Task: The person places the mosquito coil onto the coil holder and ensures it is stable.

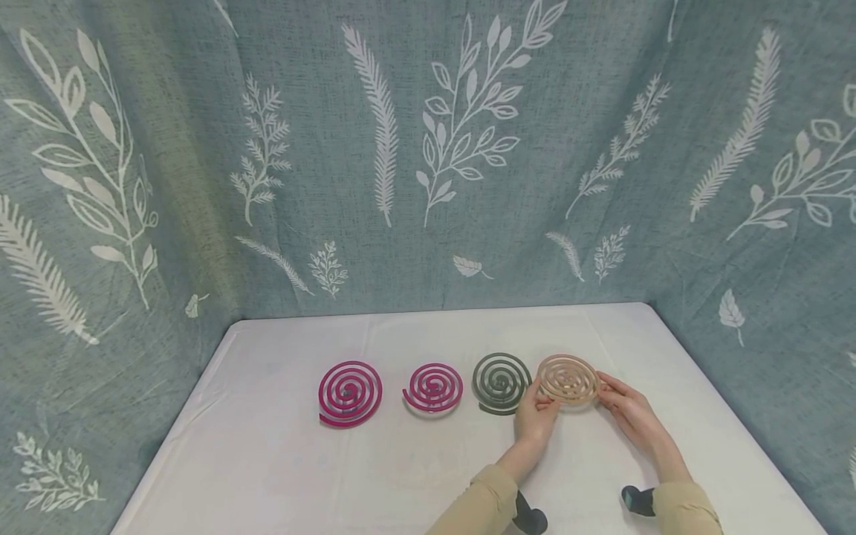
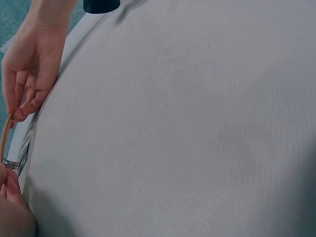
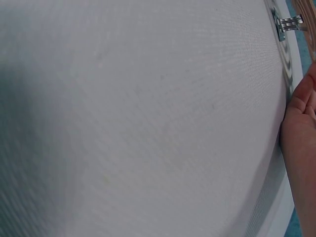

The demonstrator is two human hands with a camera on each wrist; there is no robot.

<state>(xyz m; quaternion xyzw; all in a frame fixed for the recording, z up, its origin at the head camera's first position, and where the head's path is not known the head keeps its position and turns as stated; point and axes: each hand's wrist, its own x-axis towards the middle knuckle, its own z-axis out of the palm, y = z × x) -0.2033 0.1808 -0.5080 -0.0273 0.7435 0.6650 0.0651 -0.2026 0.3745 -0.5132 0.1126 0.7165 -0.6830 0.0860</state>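
Note:
A tan mosquito coil (image 1: pixel 568 380) is held by its edge between two hands at the right of the table. My left hand (image 1: pixel 537 417) pinches its near left rim, and my right hand (image 1: pixel 631 413) pinches its right rim. Beneath the coil, a small metal stand (image 2: pixel 14 164) shows in the left wrist view; the right wrist view also catches it. Close by the left hand is a dark green coil (image 1: pixel 501 383). Two magenta coils lie farther left: one nearer the green coil (image 1: pixel 435 387), one at the far left (image 1: pixel 351 394).
A white cloth (image 1: pixel 281 475) covers the table. Blue-green curtains (image 1: pixel 401 260) with white leaf prints hang behind it and at both sides. Dark wrist-camera parts (image 1: pixel 530 516) stick out beside the tan sleeves (image 1: pixel 478 505).

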